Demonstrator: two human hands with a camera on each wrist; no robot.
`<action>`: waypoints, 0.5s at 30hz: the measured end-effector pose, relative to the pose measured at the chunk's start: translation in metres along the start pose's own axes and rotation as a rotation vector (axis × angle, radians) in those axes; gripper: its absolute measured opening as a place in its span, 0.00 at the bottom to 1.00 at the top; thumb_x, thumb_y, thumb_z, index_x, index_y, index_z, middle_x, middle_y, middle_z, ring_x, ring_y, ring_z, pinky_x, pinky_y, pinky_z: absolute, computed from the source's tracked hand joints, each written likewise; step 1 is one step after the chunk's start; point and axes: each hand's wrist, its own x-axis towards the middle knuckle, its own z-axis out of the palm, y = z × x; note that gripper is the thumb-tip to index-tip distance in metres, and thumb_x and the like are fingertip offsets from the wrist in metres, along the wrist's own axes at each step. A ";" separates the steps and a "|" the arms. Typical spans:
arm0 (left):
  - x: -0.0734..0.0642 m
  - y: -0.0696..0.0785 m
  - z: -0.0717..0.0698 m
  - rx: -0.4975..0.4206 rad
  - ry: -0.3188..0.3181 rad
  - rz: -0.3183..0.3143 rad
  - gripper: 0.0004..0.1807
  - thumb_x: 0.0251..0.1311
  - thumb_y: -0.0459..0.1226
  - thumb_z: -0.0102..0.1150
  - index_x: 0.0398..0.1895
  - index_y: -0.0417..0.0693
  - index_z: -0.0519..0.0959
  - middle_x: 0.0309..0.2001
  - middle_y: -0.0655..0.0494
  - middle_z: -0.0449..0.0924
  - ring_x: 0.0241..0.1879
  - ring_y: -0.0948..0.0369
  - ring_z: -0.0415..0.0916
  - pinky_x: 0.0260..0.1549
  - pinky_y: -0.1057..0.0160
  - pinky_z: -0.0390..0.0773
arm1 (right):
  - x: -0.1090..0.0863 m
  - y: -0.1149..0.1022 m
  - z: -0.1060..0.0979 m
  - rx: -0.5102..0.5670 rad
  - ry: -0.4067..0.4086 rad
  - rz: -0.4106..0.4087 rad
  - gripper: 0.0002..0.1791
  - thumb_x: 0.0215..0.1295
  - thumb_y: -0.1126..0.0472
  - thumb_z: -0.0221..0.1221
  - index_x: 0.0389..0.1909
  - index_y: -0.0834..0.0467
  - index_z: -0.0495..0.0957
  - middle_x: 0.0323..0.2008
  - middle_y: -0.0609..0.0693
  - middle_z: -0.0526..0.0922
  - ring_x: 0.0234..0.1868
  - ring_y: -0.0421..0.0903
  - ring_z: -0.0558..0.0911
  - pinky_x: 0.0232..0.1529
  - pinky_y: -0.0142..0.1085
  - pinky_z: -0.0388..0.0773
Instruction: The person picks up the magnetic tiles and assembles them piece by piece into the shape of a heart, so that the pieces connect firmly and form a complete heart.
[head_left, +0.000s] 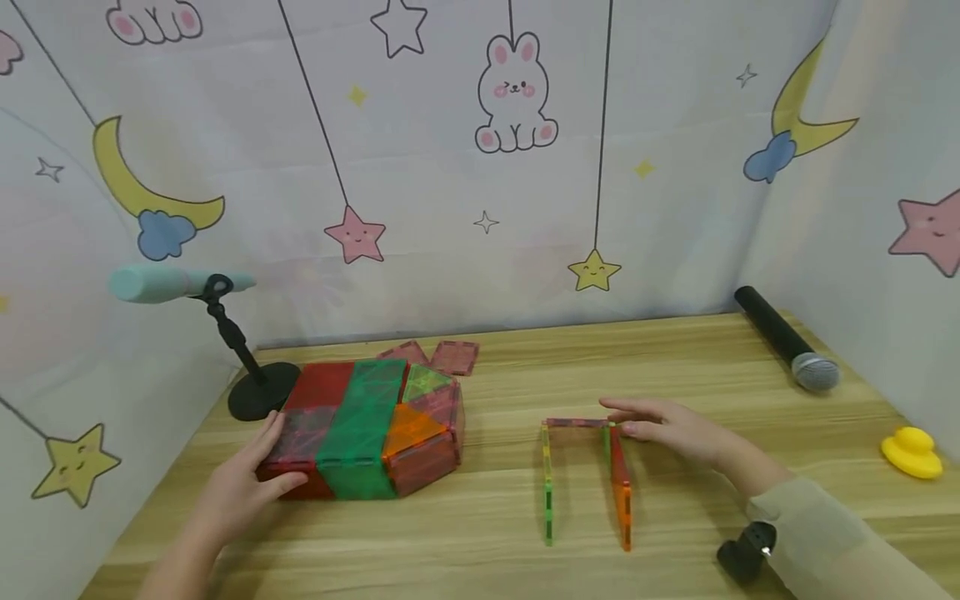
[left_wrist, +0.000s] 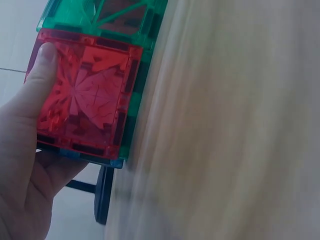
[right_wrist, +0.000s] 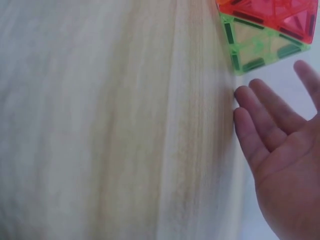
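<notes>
At the left stands a closed box of translucent magnetic tiles [head_left: 360, 433], red, green, orange and pink, with an angled right end. My left hand [head_left: 243, 471] grips its left end, the thumb on a red square tile [left_wrist: 92, 95] of the near side and the other fingers round the end. To the right, several tiles stand on edge as a small three-sided wall [head_left: 548, 487], its near side facing me unwalled. Beside that wall's right side is my right hand [head_left: 678, 429], fingers extended close to a green tile [right_wrist: 257, 42] and red triangles [right_wrist: 280, 12].
Two loose pink tiles [head_left: 454, 357] lie behind the box. A black stand [head_left: 264, 392] holding a mint-coloured microphone-like stick [head_left: 161, 283] is at the back left. A black microphone [head_left: 783, 337] and a yellow rubber duck [head_left: 911, 452] lie at the right. A patterned curtain [head_left: 420, 167] hangs behind the wooden table.
</notes>
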 end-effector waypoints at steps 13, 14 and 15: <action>-0.007 0.018 -0.023 -0.091 0.050 -0.013 0.49 0.55 0.44 0.66 0.74 0.45 0.46 0.70 0.35 0.47 0.63 0.32 0.50 0.49 0.31 0.57 | -0.001 0.004 0.001 -0.025 0.011 -0.014 0.26 0.72 0.55 0.48 0.68 0.57 0.63 0.56 0.54 0.76 0.59 0.53 0.72 0.58 0.46 0.65; -0.003 0.033 -0.023 -0.109 0.075 0.017 0.49 0.54 0.43 0.66 0.74 0.46 0.47 0.70 0.36 0.49 0.64 0.34 0.51 0.49 0.31 0.58 | -0.001 0.005 0.000 -0.028 0.017 -0.020 0.25 0.72 0.55 0.47 0.68 0.57 0.63 0.56 0.55 0.76 0.58 0.52 0.73 0.57 0.42 0.66; 0.002 0.050 -0.023 -0.133 0.091 0.049 0.49 0.54 0.42 0.67 0.74 0.47 0.48 0.70 0.38 0.50 0.64 0.36 0.52 0.50 0.32 0.59 | -0.002 0.005 0.000 -0.027 0.021 -0.020 0.25 0.72 0.55 0.47 0.68 0.57 0.63 0.56 0.55 0.76 0.58 0.51 0.73 0.57 0.39 0.66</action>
